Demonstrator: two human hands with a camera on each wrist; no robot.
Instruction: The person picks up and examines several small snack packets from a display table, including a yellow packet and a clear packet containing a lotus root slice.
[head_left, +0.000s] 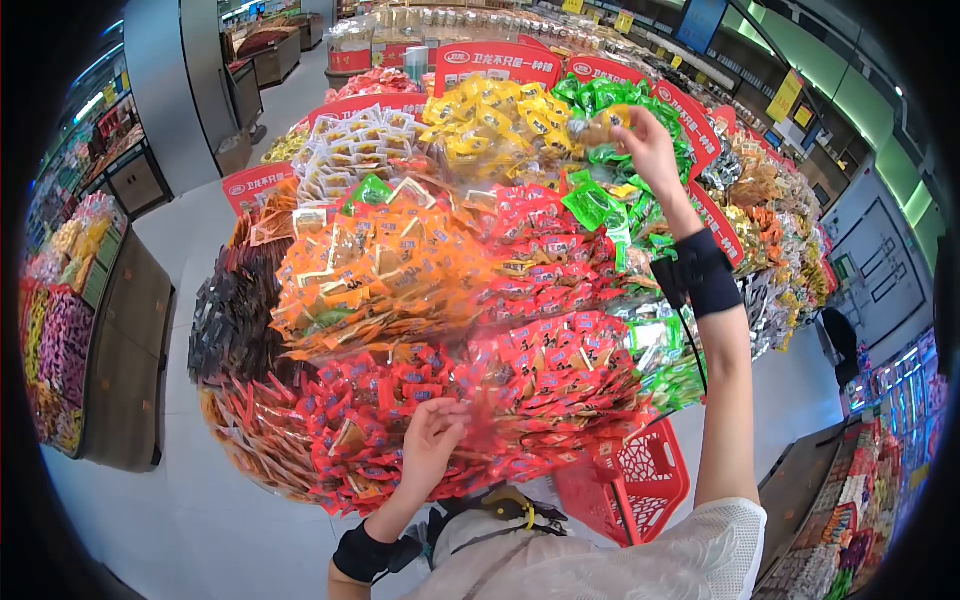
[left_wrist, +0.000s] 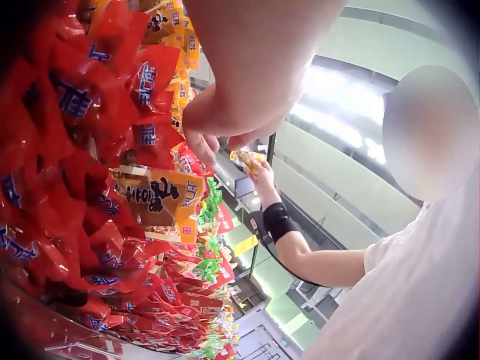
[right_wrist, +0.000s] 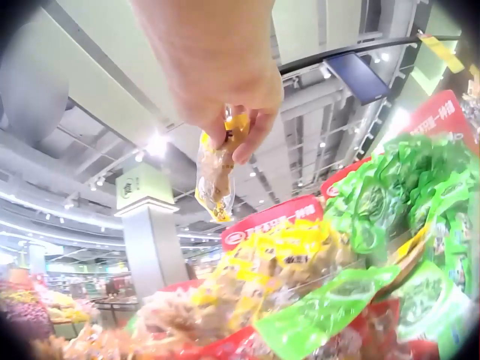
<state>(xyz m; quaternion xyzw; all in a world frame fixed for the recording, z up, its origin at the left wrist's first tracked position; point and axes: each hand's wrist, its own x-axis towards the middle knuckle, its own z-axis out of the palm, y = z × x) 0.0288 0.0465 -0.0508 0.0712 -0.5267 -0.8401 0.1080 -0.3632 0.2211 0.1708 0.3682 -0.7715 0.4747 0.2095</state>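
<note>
My right hand (head_left: pixel 650 150) is raised over the far right of a big round snack display. Between thumb and fingers it pinches a clear snack packet with yellow ends (right_wrist: pixel 214 176), which hangs down from the fingertips in the right wrist view. Below are yellow packets (head_left: pixel 490 125) and green packets (head_left: pixel 605 95). My left hand (head_left: pixel 433 440) hovers at the near edge of the pile, its fingers loosely curled and holding nothing. It is nearest to the red packets (left_wrist: pixel 90 97); a packet with an orange border (left_wrist: pixel 161 199) sticks out among them.
Orange packets (head_left: pixel 380 265) fill the middle of the display, with dark packets (head_left: pixel 240 300) at its left. Red signs (head_left: pixel 497 65) stand along the far rim. A red shopping basket (head_left: pixel 655 480) is beside me at the right. Another stocked shelf (head_left: pixel 125 340) stands at the left.
</note>
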